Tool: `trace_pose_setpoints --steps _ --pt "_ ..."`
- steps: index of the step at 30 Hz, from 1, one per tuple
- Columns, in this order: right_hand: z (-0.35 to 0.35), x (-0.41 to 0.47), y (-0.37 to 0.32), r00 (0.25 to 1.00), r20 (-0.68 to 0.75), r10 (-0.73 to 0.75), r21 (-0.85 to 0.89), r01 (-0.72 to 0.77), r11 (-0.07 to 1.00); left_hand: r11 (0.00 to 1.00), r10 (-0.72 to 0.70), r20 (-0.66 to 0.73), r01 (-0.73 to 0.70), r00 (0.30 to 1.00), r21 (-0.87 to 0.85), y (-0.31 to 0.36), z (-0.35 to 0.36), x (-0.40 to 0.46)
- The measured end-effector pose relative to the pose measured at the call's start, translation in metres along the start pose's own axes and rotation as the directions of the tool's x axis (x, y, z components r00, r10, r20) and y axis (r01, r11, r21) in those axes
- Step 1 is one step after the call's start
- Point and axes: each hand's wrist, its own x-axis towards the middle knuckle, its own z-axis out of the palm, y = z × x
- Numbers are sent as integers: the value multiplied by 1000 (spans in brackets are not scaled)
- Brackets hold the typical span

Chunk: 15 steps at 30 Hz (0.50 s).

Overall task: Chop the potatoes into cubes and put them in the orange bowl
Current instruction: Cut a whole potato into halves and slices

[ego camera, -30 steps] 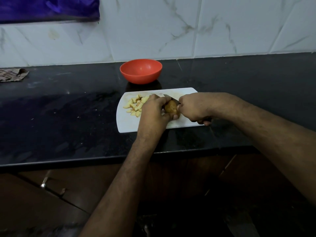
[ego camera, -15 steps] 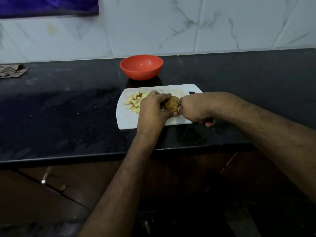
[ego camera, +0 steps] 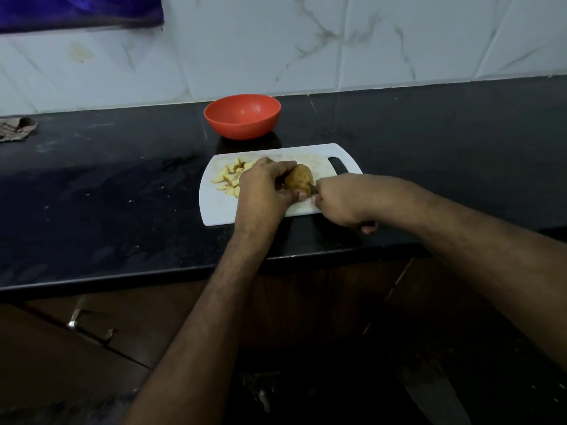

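A white cutting board [ego camera: 219, 211] lies on the black counter. My left hand [ego camera: 264, 190] grips a brown unpeeled potato [ego camera: 299, 179] on the board. Just right of the potato, my right hand [ego camera: 340, 202] is curled round a knife; only a short bit of the blade [ego camera: 313, 188] shows at the potato's lower right. Several pale cut potato pieces [ego camera: 230, 179] lie on the board's left part, partly hidden by my left hand. The orange bowl [ego camera: 242, 116] stands behind the board and shows nothing inside.
The black counter [ego camera: 107, 204] runs left and right, with its front edge just below the board. A crumpled cloth [ego camera: 17, 128] lies at the far left by the tiled wall. Dark cabinet fronts with a metal handle [ego camera: 75, 317] are below.
The potato is more exposed now, and my right hand with the knife has drawn back to the right of it. My left hand still holds the potato.
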Motion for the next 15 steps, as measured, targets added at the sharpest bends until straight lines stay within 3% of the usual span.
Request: trace_pose_setpoints --steps 6,15 --pt "-7 22 -2 995 103 10 146 -25 989 1000 -5 -6 5 1000 -10 -2 1 -1" --pt "-5 -15 13 992 127 16 83 -27 996 997 -34 19 35 999 -68 -2 4 -5"
